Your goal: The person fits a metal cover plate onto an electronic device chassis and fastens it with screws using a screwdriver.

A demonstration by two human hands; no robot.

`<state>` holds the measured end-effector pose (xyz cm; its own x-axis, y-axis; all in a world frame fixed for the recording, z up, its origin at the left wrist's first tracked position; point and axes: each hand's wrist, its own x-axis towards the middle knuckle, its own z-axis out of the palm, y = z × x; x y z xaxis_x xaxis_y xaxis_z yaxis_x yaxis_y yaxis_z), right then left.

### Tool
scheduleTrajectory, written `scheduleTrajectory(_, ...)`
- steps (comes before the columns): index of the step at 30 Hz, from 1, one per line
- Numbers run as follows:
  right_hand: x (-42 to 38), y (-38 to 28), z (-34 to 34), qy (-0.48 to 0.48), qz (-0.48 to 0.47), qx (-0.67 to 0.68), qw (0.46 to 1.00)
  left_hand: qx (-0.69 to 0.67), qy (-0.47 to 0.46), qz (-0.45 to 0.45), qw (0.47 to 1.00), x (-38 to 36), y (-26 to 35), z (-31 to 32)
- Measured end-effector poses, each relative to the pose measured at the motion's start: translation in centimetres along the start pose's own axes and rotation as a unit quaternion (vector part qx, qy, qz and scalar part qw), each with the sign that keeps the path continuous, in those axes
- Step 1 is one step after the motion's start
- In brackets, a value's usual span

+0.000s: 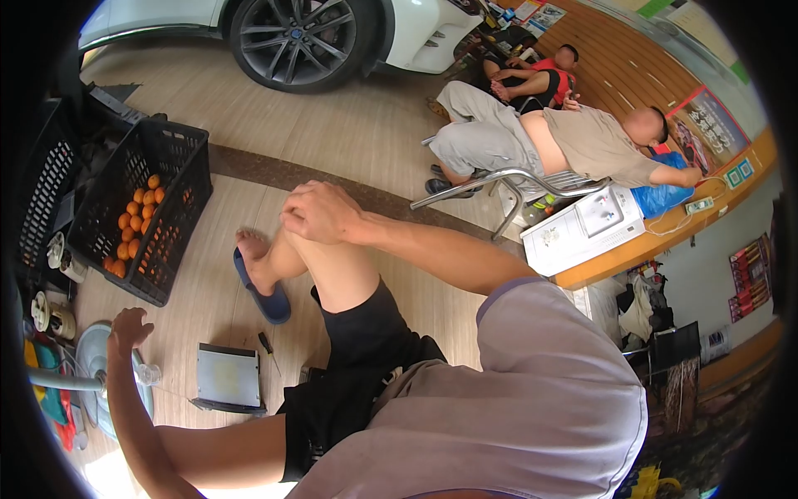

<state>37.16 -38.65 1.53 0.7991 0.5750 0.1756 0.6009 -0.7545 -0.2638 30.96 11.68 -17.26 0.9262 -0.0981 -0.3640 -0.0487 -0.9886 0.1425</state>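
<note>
My right hand [320,212] rests over my raised right knee, its fingers bent loosely and holding nothing. My left hand [129,328] hangs in the air at the left with loosely curled fingers, and the forearm lies across my left thigh. Beneath and beside that arm are a pale blue-grey round base [93,366] and a small clear plastic piece [148,374]. On the floor between my legs lies a flat metal box-shaped unit [229,376] with a dark front edge. Close to it is a screwdriver [267,345] with a dark handle. Neither hand touches these things.
A black plastic crate [191,187] holding several oranges [135,220] stands at the left. A white car [424,37] is parked ahead. Two people sit on the right, one on a metal-framed chair [499,179] beside a white appliance [573,233] and a wooden counter [715,200].
</note>
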Motion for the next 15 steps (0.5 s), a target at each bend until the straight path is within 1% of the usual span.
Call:
scheduleTrajectory(4,0.0,0.1,0.2,0.015,-0.014,0.007,1.0,0.001,0.001,0.006,1.0,0.0,-0.2,0.2)
scheduleTrajectory(10,-0.1,0.0,-0.2,0.006,-0.002,0.004,1.0,0.009,0.023,0.01,1.0,0.2,-1.1,1.4)
scheduleTrajectory(15,0.0,0.3,0.1,0.013,-0.014,0.016,1.0,-0.004,-0.001,-0.01,1.0,-1.0,-0.1,0.2)
